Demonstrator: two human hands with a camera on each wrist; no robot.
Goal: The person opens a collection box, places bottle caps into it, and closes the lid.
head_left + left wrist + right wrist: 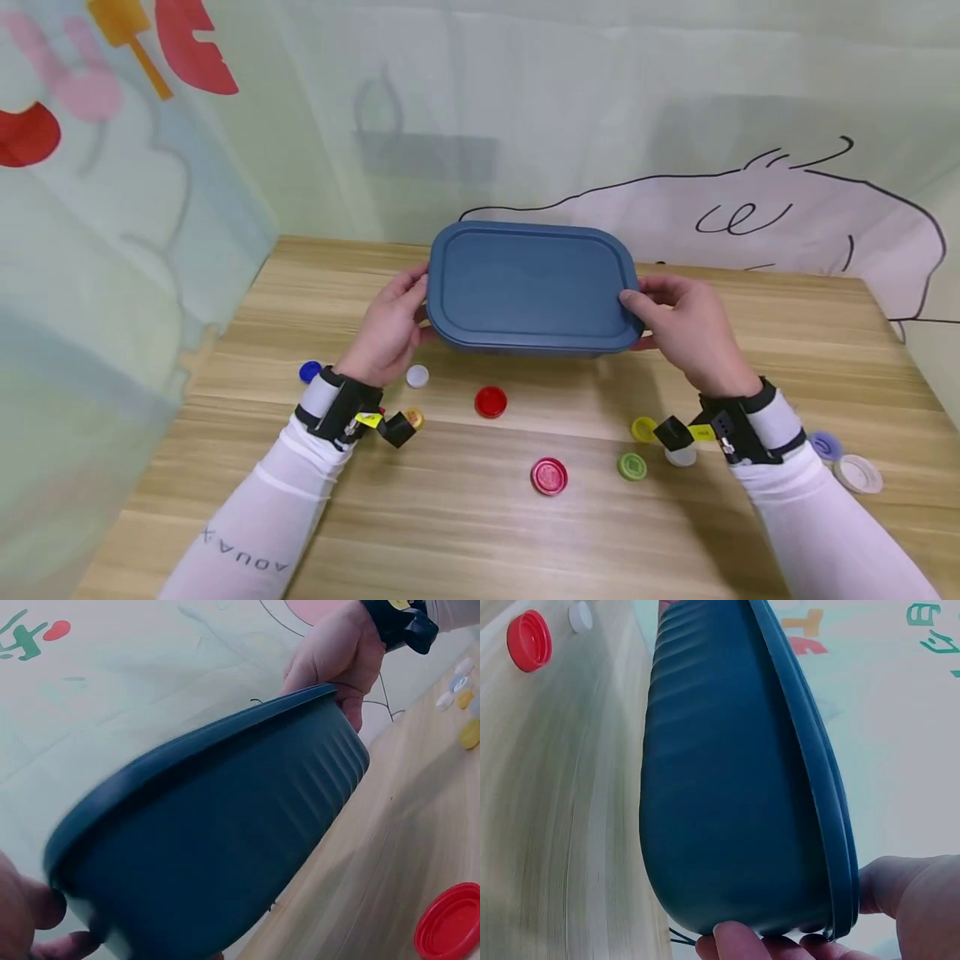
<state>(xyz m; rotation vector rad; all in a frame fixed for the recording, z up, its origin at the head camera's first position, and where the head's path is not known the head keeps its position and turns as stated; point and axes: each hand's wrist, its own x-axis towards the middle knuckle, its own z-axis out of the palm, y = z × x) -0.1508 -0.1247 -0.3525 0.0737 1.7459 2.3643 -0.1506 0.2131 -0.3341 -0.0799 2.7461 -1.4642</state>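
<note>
A dark blue lidded plastic box [534, 287] is held between both hands near the back of the table, its lid facing up. My left hand [386, 329] grips its left end, with some fingers hidden behind and below the rim. At the opposite end my right hand [693, 329] holds on, thumb over the lid's edge and fingers [739, 941] curled under the body. Ridges run along the box's side [225, 825] in the left wrist view. The box appears raised off the wood, with shadow beneath. Its contents are hidden.
Bottle caps lie scattered on the wooden table [465, 517]: red caps [491, 402] in the middle, a blue cap [310, 372] at left, a green cap [632, 467] and a white cap [858, 474] at right. A printed cloth [562, 108] hangs behind the table.
</note>
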